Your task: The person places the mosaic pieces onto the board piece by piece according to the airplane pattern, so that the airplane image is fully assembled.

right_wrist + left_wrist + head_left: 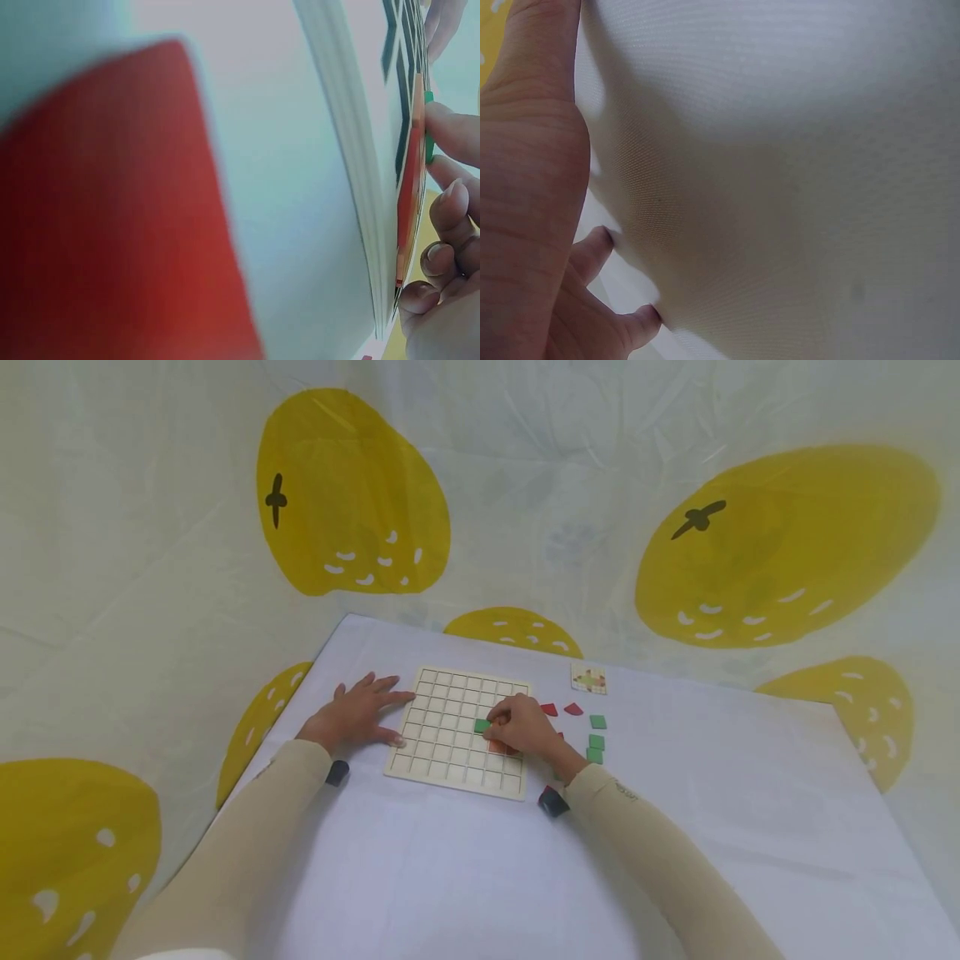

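Observation:
A pale gridded board [431, 752] lies on the white-covered table. My left hand [356, 714] is spread flat with its fingers apart at the board's left side, the index fingertip and thumb by its edge. Over the right half of the grid, my right hand [528, 731] pinches a small green square tile [482, 726] between thumb and finger, as the right wrist view also shows. Just below that tile, an orange-red piece [498, 747] sits on the grid, partly hidden by the hand. The left wrist view shows mainly the left hand [529, 217] and white cloth.
Right of the board lie red wedge-shaped pieces [573, 709] and several green squares [597, 722]. A small pattern card [588, 678] lies near the far table edge. A blurred red piece [127, 210] fills the right wrist view's near side. A fruit-printed curtain [510, 510] hangs behind.

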`<state>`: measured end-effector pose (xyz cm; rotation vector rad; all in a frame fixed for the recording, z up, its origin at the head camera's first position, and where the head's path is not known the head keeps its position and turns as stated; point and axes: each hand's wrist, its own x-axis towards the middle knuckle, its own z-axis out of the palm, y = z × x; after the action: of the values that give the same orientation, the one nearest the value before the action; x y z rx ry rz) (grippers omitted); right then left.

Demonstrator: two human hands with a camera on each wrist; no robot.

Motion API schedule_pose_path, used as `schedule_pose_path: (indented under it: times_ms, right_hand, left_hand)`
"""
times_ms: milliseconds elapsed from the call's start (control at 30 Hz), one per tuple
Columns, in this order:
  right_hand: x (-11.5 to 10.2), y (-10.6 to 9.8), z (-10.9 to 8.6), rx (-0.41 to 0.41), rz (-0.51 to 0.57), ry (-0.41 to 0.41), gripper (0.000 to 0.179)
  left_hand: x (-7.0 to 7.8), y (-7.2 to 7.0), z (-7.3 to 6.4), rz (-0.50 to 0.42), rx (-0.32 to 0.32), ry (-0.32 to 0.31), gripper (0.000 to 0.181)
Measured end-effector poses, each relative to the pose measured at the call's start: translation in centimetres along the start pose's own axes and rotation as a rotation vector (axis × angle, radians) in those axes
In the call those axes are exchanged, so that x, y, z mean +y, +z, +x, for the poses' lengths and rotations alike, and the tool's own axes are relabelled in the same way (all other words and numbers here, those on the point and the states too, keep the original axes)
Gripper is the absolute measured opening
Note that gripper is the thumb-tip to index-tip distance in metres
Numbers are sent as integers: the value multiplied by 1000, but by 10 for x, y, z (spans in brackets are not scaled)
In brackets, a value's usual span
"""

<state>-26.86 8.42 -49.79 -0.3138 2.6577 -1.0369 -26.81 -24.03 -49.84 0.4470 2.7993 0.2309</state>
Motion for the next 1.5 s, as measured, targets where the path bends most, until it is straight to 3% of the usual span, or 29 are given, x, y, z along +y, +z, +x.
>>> schedule_pose_path:
  times_ms: [800,1100,1267,1500]
  right_hand:
    - [3,-1,-3,28,-3,-15,20]
    - [17,-16,-7,32,-5,-62,11]
    - [22,-29,-15,26,11,-14,10]
    - [42,-44,-31,31,-78,38,12]
  left_hand:
    - [7,-4,-3,-8,-23,-16,92]
    - [4,-4,-4,-1,-22,-18,92]
    - [3,-4,-4,2,-12,-25,92]
    - [7,-4,-5,-2,-10,-10,92]
